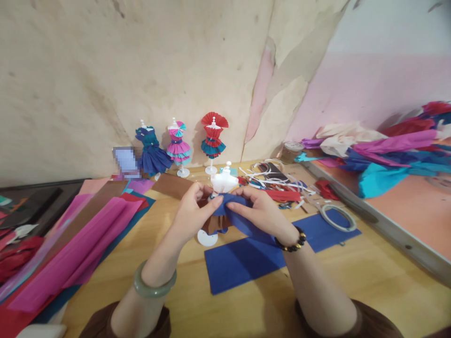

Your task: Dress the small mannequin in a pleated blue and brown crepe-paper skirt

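Observation:
A small white dress form point(224, 180) stands upright on a round base point(207, 238) in front of me. Brown pleated paper point(215, 223) hangs round its lower part like a skirt. My left hand point(199, 206) pinches the left end of a blue crepe paper strip point(243, 220) against the form's waist. My right hand point(259, 209) grips the same strip farther right, fingers closed, and the strip trails down under that wrist. A flat blue paper sheet point(243, 265) lies on the table below the hands. Parts of the form's waist are hidden behind my fingers.
Three dressed mini forms point(213, 138) stand along the wall. Pink, red and brown paper sheets point(88, 234) lie left. White strips and scraps point(271, 178) lie behind my right hand, with a tape roll point(338, 218) nearby. A metal-edged board point(398, 249) borders the right, with crumpled paper point(387, 155) beyond.

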The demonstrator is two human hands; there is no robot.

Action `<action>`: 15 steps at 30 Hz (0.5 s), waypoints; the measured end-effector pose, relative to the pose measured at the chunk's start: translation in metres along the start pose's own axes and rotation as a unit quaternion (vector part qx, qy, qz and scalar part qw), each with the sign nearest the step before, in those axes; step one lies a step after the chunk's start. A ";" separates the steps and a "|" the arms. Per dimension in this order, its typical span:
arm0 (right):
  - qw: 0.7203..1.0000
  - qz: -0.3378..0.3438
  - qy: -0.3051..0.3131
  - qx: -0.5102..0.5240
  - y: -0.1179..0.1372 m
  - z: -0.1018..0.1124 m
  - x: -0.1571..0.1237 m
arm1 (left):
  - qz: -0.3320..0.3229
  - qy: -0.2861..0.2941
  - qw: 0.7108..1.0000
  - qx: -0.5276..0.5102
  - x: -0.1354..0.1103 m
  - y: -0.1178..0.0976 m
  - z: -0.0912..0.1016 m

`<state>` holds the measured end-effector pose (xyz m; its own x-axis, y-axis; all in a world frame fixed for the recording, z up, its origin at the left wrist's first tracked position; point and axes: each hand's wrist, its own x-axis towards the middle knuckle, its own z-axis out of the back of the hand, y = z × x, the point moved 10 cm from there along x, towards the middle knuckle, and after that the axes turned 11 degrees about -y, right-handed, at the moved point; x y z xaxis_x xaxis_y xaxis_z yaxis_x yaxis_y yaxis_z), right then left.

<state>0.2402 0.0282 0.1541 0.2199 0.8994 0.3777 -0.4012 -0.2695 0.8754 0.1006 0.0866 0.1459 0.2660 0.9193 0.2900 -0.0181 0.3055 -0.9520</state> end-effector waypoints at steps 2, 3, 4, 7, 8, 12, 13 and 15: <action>1.000 0.003 0.013 -0.004 0.002 -0.001 -0.001 | 0.012 -0.008 1.000 -0.005 0.000 0.004 0.002; 1.000 0.004 0.022 -0.006 0.003 -0.001 -0.002 | 0.014 -0.014 1.000 -0.004 0.001 0.004 0.003; 0.999 0.005 0.031 -0.009 0.004 -0.002 -0.003 | 0.011 -0.017 1.000 -0.003 0.001 0.004 0.004; 0.998 -0.005 0.058 -0.028 0.003 -0.003 -0.006 | -0.013 -0.005 1.000 0.010 0.000 -0.003 0.003; 0.997 -0.012 0.064 -0.036 0.001 -0.003 -0.007 | -0.018 0.003 1.000 0.020 0.000 -0.005 0.002; 0.996 -0.019 0.064 -0.051 -0.003 -0.001 -0.007 | -0.038 0.007 0.996 0.082 0.000 -0.013 0.005; 0.997 -0.015 0.061 -0.053 -0.003 0.000 -0.006 | -0.044 0.004 0.995 0.093 0.000 -0.014 0.007; 0.997 -0.003 0.056 -0.060 -0.002 0.002 -0.005 | -0.051 -0.001 0.993 0.108 0.001 -0.016 0.009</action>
<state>0.2413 0.0236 0.1512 0.1249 0.9357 0.3300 -0.5044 -0.2265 0.8332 0.0924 0.0847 0.1622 0.2756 0.8810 0.3847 -0.1978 0.4436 -0.8741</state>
